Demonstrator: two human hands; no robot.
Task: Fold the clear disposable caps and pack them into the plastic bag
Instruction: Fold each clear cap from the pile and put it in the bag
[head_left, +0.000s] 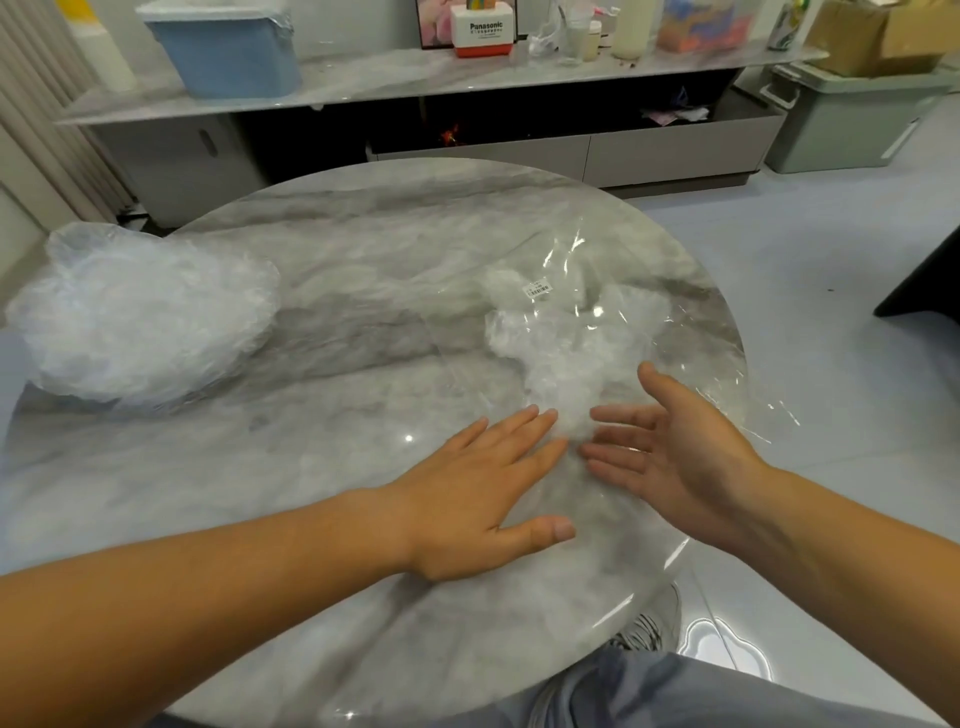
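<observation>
— Clear disposable caps (140, 317), the loose ones: where do we find them?

— We see them heaped in a crumpled, cloudy pile at the left of the frame, on the round marble bench (337, 234), close to its left rim.

— And the packed ones?

— A white wad of caps (561, 353) lies inside the plastic bag (670, 332), right of centre and well apart from the loose heap. The bag lies flat on the bench, its clear film glinting, and its right side hangs past the bench edge. A small white label (538, 289) sits on the bag's upper part.

— What do we make of the left hand (483, 488)?

— It lies palm down, fingers straight and together, thumb spread toward us. It grasps nothing. Its fingertips touch the near end of the wad; whether film lies under the palm, we cannot tell.

— And the right hand (675, 447)?

— Released as well: palm turned toward the left hand, fingers straight, pointing at the same end of the wad. We cannot tell whether it is inside the bag or on top of it.

— Anything else we can name?

— At the top of the frame a long low shelf carries a blue bin (228, 57) and a white and red box (483, 31). A grey-green storage box (852, 119) stands on the floor at upper right, with a cardboard box (878, 36) on it.
</observation>
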